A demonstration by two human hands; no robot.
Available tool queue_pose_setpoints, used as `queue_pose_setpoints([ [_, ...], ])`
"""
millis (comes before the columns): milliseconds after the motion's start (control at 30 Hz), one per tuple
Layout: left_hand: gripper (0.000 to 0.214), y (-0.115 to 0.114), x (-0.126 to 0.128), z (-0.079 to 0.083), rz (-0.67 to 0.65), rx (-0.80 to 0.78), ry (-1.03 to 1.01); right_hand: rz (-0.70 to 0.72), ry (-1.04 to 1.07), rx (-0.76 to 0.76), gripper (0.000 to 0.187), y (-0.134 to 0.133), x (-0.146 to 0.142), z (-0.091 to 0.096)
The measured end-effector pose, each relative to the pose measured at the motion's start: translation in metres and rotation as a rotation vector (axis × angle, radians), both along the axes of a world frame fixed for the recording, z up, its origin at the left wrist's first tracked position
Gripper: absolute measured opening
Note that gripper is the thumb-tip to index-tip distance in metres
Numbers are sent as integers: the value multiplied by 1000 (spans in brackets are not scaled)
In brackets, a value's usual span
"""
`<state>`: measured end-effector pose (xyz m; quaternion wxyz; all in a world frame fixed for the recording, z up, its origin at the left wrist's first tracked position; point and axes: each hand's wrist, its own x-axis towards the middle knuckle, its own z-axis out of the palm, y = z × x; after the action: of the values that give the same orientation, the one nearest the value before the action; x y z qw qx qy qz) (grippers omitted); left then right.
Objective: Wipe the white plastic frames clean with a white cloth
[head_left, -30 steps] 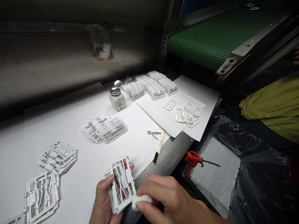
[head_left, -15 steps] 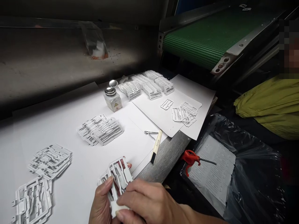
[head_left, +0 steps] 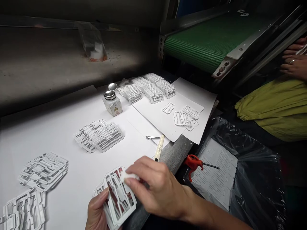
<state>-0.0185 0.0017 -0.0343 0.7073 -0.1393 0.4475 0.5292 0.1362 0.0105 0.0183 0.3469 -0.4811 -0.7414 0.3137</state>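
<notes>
Moved up the white frames (head_left: 122, 193), the right hand (head_left: 157, 185) pinches a wad (head_left: 126, 175); the left hand (head_left: 97, 209) clasps them (overly hard rubbing could snap one)

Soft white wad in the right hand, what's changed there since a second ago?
The right hand has moved the soft white wad from the lower end of the slotted white plastic frames to their upper end. Nothing visibly gripped or released; the left hand still holds the frames. The square whitish metal-capped bottle stayed put.

Brightly lit paper (head_left: 59, 127), dim surroundings, sheen on metal panel (head_left: 48, 56), stretched edges
</notes>
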Motion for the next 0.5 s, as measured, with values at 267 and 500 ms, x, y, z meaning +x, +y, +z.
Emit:
queue_pose_setpoints([
  [267,35,0,0,8,-76,-73,6,158,-132,-285,8,-23,22,15],
  [500,26,-1,5,5,-18,-88,-53,4,121,-73,17,-1,-8,-1],
])
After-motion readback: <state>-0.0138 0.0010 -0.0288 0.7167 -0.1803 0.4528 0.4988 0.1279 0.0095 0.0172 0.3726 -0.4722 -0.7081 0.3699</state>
